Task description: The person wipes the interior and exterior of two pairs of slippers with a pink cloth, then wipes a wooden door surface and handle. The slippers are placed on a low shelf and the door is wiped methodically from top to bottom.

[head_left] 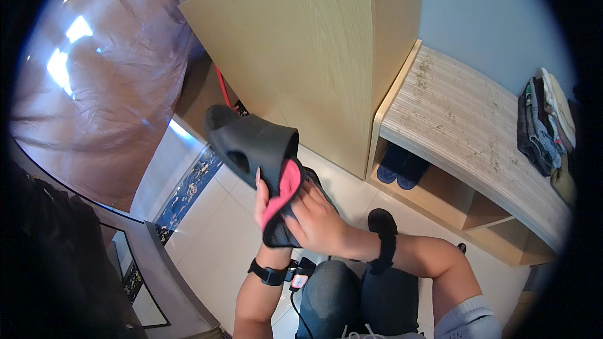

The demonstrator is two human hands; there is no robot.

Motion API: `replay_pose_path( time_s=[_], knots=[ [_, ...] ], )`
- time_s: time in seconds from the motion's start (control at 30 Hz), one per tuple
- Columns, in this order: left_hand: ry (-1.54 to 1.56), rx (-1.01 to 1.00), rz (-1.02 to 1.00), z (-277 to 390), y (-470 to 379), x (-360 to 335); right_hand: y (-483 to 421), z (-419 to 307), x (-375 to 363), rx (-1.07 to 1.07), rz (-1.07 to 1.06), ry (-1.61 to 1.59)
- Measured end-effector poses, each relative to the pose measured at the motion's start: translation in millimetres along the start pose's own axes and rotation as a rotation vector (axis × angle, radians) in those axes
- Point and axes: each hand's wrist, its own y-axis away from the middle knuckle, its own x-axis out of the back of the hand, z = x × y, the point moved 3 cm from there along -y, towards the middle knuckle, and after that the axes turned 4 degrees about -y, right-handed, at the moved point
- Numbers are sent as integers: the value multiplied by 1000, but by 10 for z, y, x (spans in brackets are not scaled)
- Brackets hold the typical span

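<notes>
A black slide sandal is held up above my knees, its toe pointing to the upper left. My left hand grips its near side, the thumb lying along the strap; the other fingers are hidden beneath. My right hand holds the heel end from the right. Pink material with a black edge shows between my hands at the opening; whether it is the footbed or a separate piece, I cannot tell. Each wrist wears a black strap, and the left one carries a small device with a cable.
At right stands a low wooden shoe bench, dark blue slippers on its shelf and folded clothes on top. A wooden cabinet stands ahead. Brown plastic sheeting hangs at left, above a framed mirror. Light tiles cover the floor.
</notes>
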Motion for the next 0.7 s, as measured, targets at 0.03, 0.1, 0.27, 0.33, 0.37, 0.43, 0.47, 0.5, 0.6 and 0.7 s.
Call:
replay_pose_path(
  time_s=[0.03,0.1,0.27,0.33,0.37,0.43,0.47,0.5,0.6,0.7],
  knots=[
    [-14,-111,-112,78,17,-72,46,3,17,4,-1,-48],
    [-212,-133,48,162,51,-110,221,-55,108,149,50,-102],
    [-150,-102,-5,268,-50,-237,333,112,270,61,-120,-279],
    [-232,-87,104,89,-5,-214,197,177,284,23,38,-361],
    [-268,-44,223,-35,41,-179,100,187,246,35,117,-348],
    [-455,-59,176,-199,128,-183,-22,290,137,-189,-3,-268],
    [-389,-26,171,-237,131,-164,-29,297,102,-206,-89,-179],
    [-310,-21,106,-251,138,-170,-33,283,86,-153,-64,-138],
    [-356,-81,154,-87,72,-122,106,232,105,-60,-59,-170],
    [-361,-180,178,39,39,-117,200,238,160,-74,97,-263]
  ],
)
